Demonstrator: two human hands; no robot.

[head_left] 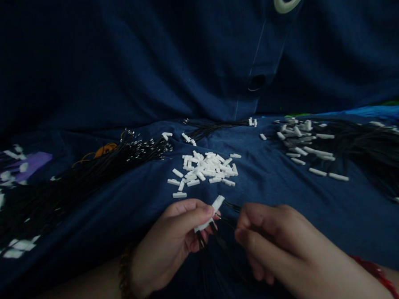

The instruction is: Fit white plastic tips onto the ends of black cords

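Note:
My left hand [169, 238] pinches a white plastic connector housing [218, 203] between thumb and fingers. Dark wires [202, 245] hang down below that hand, and more black wires [232, 206] run from beside the housing toward the right. My right hand [281, 243] is closed, thumb against bent fingers, on a thin black wire [227, 221] whose end is near the housing. Whether the wire's tip sits inside the housing cannot be made out. Just beyond both hands lies a loose pile of small white connector housings [209, 167].
Black wires with shiny metal ends [142, 148] lie at the left, beside an orange item [106, 149] and a purple piece [38, 164]. Wires with white connectors [315, 152] spread at the right. A small wire bundle [215, 128] lies behind the pile. Dark blue cloth [148, 58] rises behind.

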